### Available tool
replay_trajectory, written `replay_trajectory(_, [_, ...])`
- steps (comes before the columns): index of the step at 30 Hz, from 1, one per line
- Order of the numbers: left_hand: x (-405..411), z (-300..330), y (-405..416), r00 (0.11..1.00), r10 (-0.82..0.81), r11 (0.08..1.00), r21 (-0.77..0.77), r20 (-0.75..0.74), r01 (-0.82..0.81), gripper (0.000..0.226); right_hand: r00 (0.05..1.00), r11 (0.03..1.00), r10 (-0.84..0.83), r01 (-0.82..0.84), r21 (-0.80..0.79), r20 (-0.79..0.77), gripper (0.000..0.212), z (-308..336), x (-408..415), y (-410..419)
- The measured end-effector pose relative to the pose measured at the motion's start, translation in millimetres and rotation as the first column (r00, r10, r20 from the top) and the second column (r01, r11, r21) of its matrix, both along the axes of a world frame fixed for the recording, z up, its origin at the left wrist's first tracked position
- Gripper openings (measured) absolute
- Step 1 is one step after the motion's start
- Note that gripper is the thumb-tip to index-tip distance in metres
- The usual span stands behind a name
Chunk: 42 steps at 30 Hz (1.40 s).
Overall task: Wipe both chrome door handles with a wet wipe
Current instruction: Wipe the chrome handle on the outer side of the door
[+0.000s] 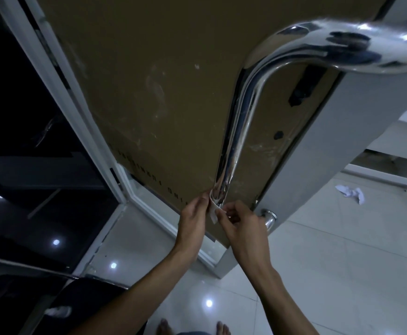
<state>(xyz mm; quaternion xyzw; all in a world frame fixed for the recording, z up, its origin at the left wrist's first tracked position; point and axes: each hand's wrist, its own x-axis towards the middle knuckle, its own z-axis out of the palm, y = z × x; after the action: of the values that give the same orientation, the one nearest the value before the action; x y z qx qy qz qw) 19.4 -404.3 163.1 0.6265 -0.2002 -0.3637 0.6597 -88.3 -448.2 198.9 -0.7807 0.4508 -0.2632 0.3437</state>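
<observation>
Feet: two bare feet (165,327) show at the bottom edge, at 6 o'clock, on pale glossy floor tiles (318,262) that mirror ceiling lights.
Forearms: two bare forearms rise from 6 o'clock and converge toward the centre of the view.
Left hand (194,217): back of the hand toward the camera, fingers bent, fingertips pinching the left edge of the wipe against the bar.
Right hand (242,224): just beside the left, at its 3 o'clock, fingers curled, thumb and fingertips pinching the wipe's other edge.
Wet wipe (214,210): one small white sheet, looped round the lower end of the handle between the two hands, a loose corner hanging at 6 o'clock.
Chrome handle (236,141): one long polished tube, bright and mirror-like with dark reflections, running from the hands up to a bend at 1 o'clock, close and blurred there.
Lower mount (269,217): a chrome stub at 3 o'clock of the right hand, only partly seen.
Door (149,81): brown cardboard covers the panel behind the handle, scuffed with whitish marks; a row of printed letters runs along its lower edge.
Frame (59,88): white, at 9 o'clock, with dark glass beyond.
Crumpled paper (351,193): one white wad on the tiles at 3 o'clock, well apart from the hands.
</observation>
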Motion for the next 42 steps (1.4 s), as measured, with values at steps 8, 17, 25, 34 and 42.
replay_trajectory(8, [14, 0, -34, 0.957, -0.277, 0.960, -0.071, -0.088, 0.271, 0.060, 0.999, 0.999, -0.030, 0.029, 0.039, 0.035, 0.007, -4, -11, 0])
replay_trajectory(17, [-14, -42, -34, 0.748, -0.252, 0.968, -0.175, -0.615, 0.182, 0.045, 0.998, 0.998, -0.052, 0.050, 0.042, 0.036, 0.011, -1, -37, -15])
replay_trajectory(25, [-67, -26, -28, 0.750, 0.072, 0.984, -0.074, -0.657, -0.159, 0.041, 0.993, 0.995, 0.097, -0.099, 0.028, 0.062, 0.011, 0, -58, -32])
replay_trajectory(34, [-68, -5, -20, 0.947, 0.257, 0.963, -0.028, -0.190, -0.267, 0.043, 0.971, 0.972, 0.229, -0.232, 0.035, 0.071, 0.012, -2, -77, -42])
replay_trajectory(42, [-56, -24, -14, 0.935, 0.246, 0.969, -0.033, 0.257, -0.246, 0.038, 0.946, 0.945, 0.319, -0.322, 0.060, 0.061, 0.011, -6, -76, -44])
